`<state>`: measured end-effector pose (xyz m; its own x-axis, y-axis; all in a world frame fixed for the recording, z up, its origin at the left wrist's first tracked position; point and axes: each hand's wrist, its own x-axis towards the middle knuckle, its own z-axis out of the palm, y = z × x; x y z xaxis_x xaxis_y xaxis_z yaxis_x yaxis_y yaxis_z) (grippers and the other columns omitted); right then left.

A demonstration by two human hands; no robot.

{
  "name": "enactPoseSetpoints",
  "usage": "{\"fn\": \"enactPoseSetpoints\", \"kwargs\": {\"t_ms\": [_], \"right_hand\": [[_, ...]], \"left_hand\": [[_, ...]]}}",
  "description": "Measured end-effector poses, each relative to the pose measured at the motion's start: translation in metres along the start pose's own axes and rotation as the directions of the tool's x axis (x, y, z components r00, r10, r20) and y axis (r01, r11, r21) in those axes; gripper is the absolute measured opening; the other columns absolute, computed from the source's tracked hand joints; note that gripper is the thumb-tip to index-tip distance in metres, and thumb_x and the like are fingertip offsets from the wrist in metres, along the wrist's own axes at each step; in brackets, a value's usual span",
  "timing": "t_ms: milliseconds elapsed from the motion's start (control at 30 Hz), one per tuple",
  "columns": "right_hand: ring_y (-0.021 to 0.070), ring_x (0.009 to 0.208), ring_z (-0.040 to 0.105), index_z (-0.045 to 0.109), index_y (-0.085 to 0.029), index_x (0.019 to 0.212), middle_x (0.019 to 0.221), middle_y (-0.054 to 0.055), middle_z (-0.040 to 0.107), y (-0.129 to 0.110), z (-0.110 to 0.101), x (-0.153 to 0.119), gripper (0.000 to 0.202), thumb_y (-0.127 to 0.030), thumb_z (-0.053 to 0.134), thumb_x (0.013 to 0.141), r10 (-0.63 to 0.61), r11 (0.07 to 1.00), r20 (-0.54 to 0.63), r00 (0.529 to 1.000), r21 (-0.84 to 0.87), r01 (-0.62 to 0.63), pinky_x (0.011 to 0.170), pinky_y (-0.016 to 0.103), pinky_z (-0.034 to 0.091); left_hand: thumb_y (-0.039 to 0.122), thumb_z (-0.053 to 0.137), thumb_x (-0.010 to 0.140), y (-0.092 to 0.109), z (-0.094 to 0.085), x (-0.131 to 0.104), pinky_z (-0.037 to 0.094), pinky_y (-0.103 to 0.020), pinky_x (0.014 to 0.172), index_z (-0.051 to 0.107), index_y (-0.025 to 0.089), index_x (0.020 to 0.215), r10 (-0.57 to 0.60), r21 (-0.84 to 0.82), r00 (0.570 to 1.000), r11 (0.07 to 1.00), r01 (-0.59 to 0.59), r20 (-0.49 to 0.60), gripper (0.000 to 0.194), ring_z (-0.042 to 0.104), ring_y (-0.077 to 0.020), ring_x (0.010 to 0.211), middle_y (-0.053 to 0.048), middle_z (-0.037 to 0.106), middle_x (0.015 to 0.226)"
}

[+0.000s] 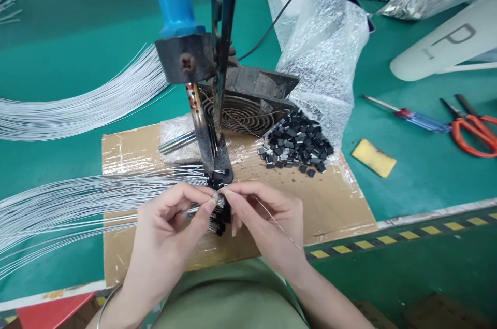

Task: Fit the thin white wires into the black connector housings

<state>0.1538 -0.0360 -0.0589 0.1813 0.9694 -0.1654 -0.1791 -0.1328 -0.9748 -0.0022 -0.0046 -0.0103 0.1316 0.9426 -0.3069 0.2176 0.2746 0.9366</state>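
Observation:
My left hand is closed in a pinch, thumb against fingertips, on something too small to make out. Right against it, my right hand pinches a thin silvery wire whose tail runs back across the palm to the wrist. Both sets of fingertips meet just below the tip of a blue-handled soldering iron, held pointing down in a black clamp. Under and beside the fingers lie black connectors on the ends of a bundle of thin white wires coming from the left.
A cardboard sheet covers the green bench. Loose black connectors are heaped by bubble wrap, and a fan stands behind the iron. To the right are a yellow sponge, a screwdriver and orange-handled scissors. Another wire bundle lies left.

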Motion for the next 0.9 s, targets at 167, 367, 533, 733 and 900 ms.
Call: {"fn": "enactPoseSetpoints", "kwargs": {"t_ms": [167,367,533,733,900], "right_hand": [[0.0177,0.077,0.060,0.070,-0.026,0.137,0.087,0.002,0.058,0.002,-0.013,-0.006,0.040,-0.034,0.039,0.111,-0.193,0.952,0.103,0.976,-0.220,0.211,0.072,0.034,0.051],[0.0166,0.065,0.055,0.049,-0.028,0.139,0.075,-0.004,0.064,0.001,-0.014,-0.007,0.033,-0.021,0.039,0.109,-0.160,0.959,0.065,0.985,-0.226,0.170,0.066,0.032,0.046],[0.0133,0.063,0.046,0.048,-0.024,0.084,0.073,-0.004,0.048,-0.003,-0.019,-0.003,0.022,-0.017,0.045,0.105,-0.197,0.909,0.095,0.976,-0.355,0.218,0.060,0.029,0.037],[0.0208,0.105,0.068,0.055,-0.023,0.089,0.111,0.006,0.070,-0.011,-0.012,0.003,0.017,-0.010,0.057,0.099,-0.283,0.908,0.124,0.951,-0.286,0.307,0.093,0.037,0.053],[0.0250,0.114,0.076,0.058,-0.025,0.090,0.123,0.008,0.078,-0.012,-0.005,0.001,0.017,-0.011,0.065,0.097,-0.220,0.945,0.084,0.972,-0.229,0.234,0.100,0.041,0.058]], "left_hand": [[0.017,0.078,0.086,-0.001,0.002,0.002,0.057,-0.018,0.070,0.077,0.020,0.077,-0.024,0.040,0.997,0.999,0.027,-0.070,0.010,0.075,-0.0148,0.081,-0.004,0.081,0.089],[0.017,0.078,0.085,-0.002,0.001,0.009,0.053,-0.019,0.063,0.077,0.022,0.076,0.023,0.051,0.995,0.999,-0.018,-0.099,0.011,0.072,-0.0138,0.073,-0.002,0.080,0.085],[0.018,0.078,0.085,-0.002,-0.003,0.013,0.048,-0.018,0.057,0.076,0.022,0.076,0.033,0.092,0.995,0.995,-0.025,-0.089,0.010,0.066,-0.0113,0.066,-0.001,0.080,0.085],[0.019,0.078,0.085,-0.001,-0.003,0.017,0.041,-0.020,0.052,0.075,0.021,0.077,0.051,0.118,0.994,0.992,-0.040,-0.094,0.009,0.060,-0.0105,0.060,0.000,0.077,0.078],[0.018,0.077,0.084,0.000,-0.003,0.020,0.037,-0.022,0.049,0.075,0.021,0.075,0.060,0.131,0.991,0.990,-0.044,-0.121,0.009,0.052,-0.0100,0.055,0.001,0.072,0.070]]}}
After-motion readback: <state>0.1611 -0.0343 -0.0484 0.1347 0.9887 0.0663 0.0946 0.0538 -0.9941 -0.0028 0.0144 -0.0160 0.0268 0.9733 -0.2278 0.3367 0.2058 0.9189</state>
